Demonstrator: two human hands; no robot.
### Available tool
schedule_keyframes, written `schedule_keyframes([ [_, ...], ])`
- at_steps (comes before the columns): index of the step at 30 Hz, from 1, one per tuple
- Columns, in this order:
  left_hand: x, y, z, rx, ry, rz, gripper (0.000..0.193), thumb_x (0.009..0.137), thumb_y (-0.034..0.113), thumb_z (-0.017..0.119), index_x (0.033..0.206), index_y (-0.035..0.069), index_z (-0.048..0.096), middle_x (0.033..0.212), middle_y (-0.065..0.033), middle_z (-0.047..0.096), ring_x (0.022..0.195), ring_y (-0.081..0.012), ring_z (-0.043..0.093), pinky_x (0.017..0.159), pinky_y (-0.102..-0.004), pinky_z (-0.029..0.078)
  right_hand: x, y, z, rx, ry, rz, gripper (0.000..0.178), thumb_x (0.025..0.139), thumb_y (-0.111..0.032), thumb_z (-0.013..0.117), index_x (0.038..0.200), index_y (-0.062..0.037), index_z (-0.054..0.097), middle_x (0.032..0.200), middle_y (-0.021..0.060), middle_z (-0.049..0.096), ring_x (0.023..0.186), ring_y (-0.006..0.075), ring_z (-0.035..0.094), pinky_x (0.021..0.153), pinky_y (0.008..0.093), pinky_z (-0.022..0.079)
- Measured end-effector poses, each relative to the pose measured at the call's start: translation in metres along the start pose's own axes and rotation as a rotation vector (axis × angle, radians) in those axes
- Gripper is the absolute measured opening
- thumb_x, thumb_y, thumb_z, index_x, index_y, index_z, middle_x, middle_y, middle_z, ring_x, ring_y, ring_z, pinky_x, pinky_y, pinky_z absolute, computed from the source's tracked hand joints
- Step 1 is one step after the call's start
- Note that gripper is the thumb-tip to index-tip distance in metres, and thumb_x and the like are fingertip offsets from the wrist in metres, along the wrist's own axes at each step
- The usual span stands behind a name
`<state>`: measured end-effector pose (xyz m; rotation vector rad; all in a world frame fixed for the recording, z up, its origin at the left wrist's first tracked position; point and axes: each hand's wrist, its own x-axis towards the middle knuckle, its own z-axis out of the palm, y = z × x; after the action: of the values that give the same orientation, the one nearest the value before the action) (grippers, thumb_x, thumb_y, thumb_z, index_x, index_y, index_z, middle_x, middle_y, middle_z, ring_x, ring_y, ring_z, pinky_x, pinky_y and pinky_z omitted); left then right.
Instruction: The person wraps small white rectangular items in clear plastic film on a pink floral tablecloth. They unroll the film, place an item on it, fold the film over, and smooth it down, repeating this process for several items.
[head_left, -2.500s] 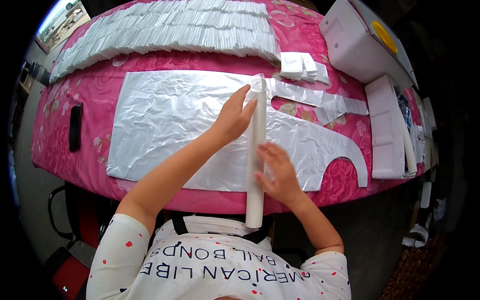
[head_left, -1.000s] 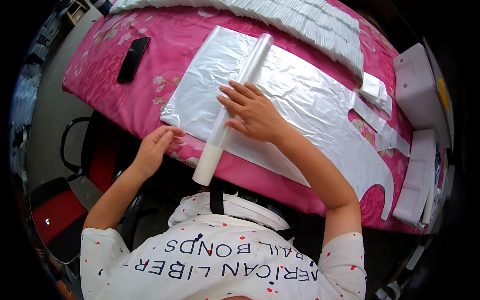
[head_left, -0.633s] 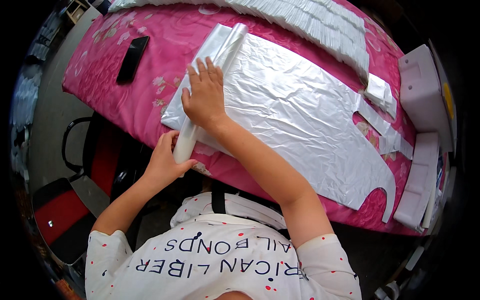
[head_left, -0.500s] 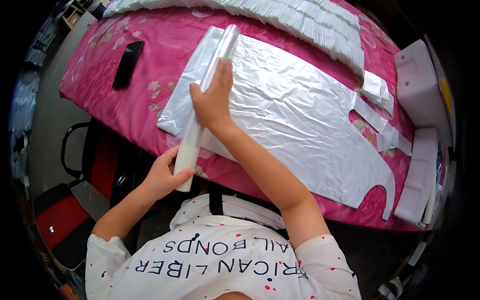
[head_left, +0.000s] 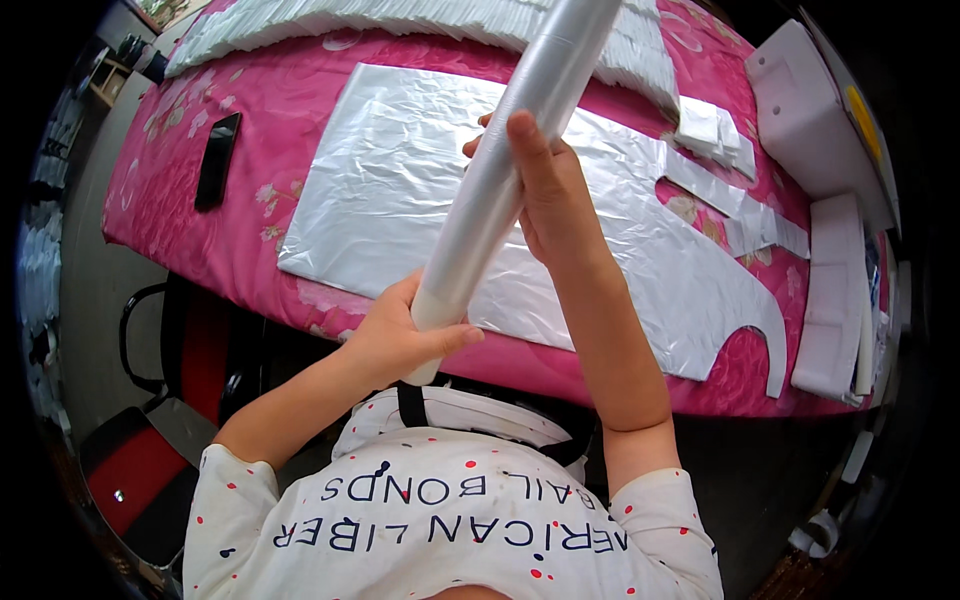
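Observation:
A long tube wound with clear plastic film is held up at a slant in front of me, its far end running out of the top of the view. My left hand is closed round its near, whitish end. Farther up, my right hand grips the tube, thumb on top and fingertips showing on the far side. Beneath lies a large silvery-white plastic sheet, wrinkled, with cut-out curves and strap-like strips at its right end; the tube hides part of it.
A pink flowered cloth covers the table. On it are a black phone, a long row of folded white packets and a small white stack. White foam blocks stand at the right. A red-and-black chair is at lower left.
The film tube has risen off the sheet and swung right, with its far end now closer to view. Both hands moved right with it, and my right hand's hold has turned, thumb now on top.

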<state>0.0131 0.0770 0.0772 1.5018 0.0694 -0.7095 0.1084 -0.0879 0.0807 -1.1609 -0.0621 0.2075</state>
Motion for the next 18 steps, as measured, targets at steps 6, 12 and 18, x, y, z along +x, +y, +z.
schedule_keyframes([
  [6,0.002,-0.001,0.015,-0.202,-0.104,-0.065,0.041,0.074,0.011,0.071,0.109,0.0,0.053,0.081,-0.0033,0.057,0.066,-0.0102,0.055,0.058,-0.0264,0.046,-0.038,0.015,-0.037,0.028,-0.05,0.094,0.053,0.069,-0.039,0.076,0.099,-0.0016,0.055,0.082,0.0036,0.059,0.069,0.0069,0.054,0.056,0.0225,0.043],
  [12,0.004,-0.001,0.02,-0.245,-0.072,-0.071,0.038,0.074,0.011,0.07,0.106,-0.001,0.052,0.08,-0.0035,0.057,0.065,-0.011,0.056,0.058,-0.0263,0.046,-0.061,0.026,-0.054,0.156,-0.167,0.173,0.029,0.068,-0.01,0.078,0.089,-0.004,0.058,0.078,0.0016,0.06,0.066,0.0069,0.054,0.059,0.0198,0.044],
  [18,0.005,-0.002,0.022,-0.228,-0.094,-0.055,0.037,0.074,0.014,0.069,0.104,0.0,0.053,0.078,-0.0034,0.057,0.063,-0.011,0.056,0.057,-0.0264,0.046,-0.056,0.034,-0.051,0.311,-0.15,0.005,0.063,0.067,-0.022,0.08,0.117,-0.0027,0.046,0.106,0.0084,0.057,0.095,0.0159,0.057,0.084,0.0309,0.047],
])
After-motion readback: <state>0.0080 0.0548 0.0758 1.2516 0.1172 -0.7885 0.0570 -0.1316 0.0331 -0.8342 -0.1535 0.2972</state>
